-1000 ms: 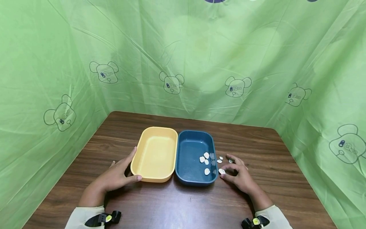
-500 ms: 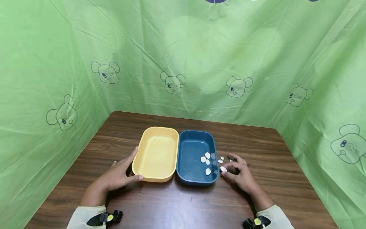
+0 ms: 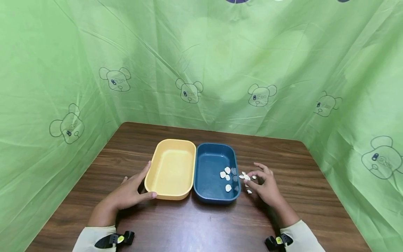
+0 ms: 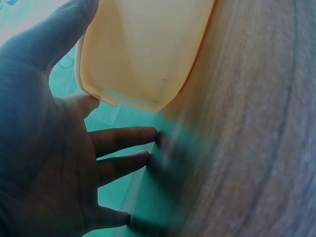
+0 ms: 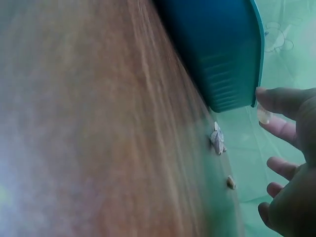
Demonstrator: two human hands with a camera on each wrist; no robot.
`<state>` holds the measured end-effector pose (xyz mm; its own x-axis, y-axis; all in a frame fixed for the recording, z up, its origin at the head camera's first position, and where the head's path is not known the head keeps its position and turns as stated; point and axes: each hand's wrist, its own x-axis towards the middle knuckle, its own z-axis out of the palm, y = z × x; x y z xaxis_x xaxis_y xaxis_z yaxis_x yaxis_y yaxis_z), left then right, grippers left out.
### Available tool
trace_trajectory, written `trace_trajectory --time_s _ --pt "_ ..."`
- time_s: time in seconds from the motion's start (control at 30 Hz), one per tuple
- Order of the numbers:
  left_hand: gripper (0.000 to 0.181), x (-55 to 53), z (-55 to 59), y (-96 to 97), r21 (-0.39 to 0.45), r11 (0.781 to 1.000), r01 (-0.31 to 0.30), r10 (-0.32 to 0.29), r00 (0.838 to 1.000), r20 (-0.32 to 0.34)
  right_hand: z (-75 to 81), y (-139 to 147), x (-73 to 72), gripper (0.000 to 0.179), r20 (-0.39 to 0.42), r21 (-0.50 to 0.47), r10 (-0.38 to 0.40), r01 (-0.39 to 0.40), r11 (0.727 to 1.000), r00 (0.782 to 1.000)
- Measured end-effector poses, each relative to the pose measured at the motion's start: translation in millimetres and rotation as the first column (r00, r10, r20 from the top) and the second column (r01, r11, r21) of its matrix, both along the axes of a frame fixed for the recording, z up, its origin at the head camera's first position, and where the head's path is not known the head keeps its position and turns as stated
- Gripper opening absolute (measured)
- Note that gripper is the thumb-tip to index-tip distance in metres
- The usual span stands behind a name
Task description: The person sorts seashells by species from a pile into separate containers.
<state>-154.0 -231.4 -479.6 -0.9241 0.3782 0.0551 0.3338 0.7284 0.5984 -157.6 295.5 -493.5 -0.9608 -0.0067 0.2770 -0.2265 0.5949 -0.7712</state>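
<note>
A yellow tray (image 3: pixel 170 196) and a dark blue tray (image 3: pixel 217 200) stand side by side on the table. My left hand (image 3: pixel 130 194) spans the yellow tray's near left corner, thumb and index finger spread and touching its rim. In the left wrist view the other fingers extend apart below the tray. Just right of the blue tray, my right hand (image 3: pixel 263 183) pinches a white seashell (image 5: pixel 264 116) between thumb and index finger. Its remaining fingers are lifted away from the shell. Several white shells (image 3: pixel 228 188) lie in the blue tray's right half.
More small shells rest on the wooden table (image 3: pixel 201 227) around the right hand, one shell (image 3: pixel 249 191) below the thumb and another shell (image 3: pixel 254 177) behind the index finger. A green printed curtain (image 3: pixel 220 70) hangs behind and beside the table.
My right hand has moved slightly away from the table's front edge with the pinched shell, uncovering a shell below the thumb. The left hand and both trays have stayed put.
</note>
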Motion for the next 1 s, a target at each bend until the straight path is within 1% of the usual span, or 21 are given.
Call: trace_trajectory --time_s 0.23,0.4,0.5,0.67,0.87,1.0 --pt "0.117 -0.8 0.4 0.2 -0.005 1.000 0.006 -0.006 1.000 -0.006 9.4 -7 -3.2 0.016 0.004 -0.001 -0.110 0.110 0.994 0.994" --pt "0.119 -1.2 -0.8 -1.0 -0.009 1.000 0.007 -0.007 1.000 -0.008 16.3 -13 -2.6 0.017 0.019 0.001 -0.149 0.149 0.989 0.989" --pt "0.119 -1.4 -1.0 -1.2 -0.009 1.000 0.010 -0.010 1.000 -0.008 19.8 -17 -2.3 0.017 0.022 -0.009 -0.158 0.158 0.987 0.987" --pt "0.119 -0.5 0.2 -1.3 -0.010 1.000 0.008 -0.008 1.000 0.002 22.9 -23 -5.7 0.019 0.017 -0.031 -0.161 0.161 0.986 0.987" --pt "0.120 -0.7 0.3 -0.8 -0.009 1.000 0.009 -0.009 1.000 0.002 29.9 -34 -7.1 0.019 0.007 -0.060 -0.144 0.144 0.988 0.990" --pt "0.120 -1.3 -0.6 -0.5 -0.011 1.000 0.013 -0.013 1.000 0.003 31.7 -43 -7.3 0.019 0.009 -0.071 -0.125 0.125 0.990 0.992"
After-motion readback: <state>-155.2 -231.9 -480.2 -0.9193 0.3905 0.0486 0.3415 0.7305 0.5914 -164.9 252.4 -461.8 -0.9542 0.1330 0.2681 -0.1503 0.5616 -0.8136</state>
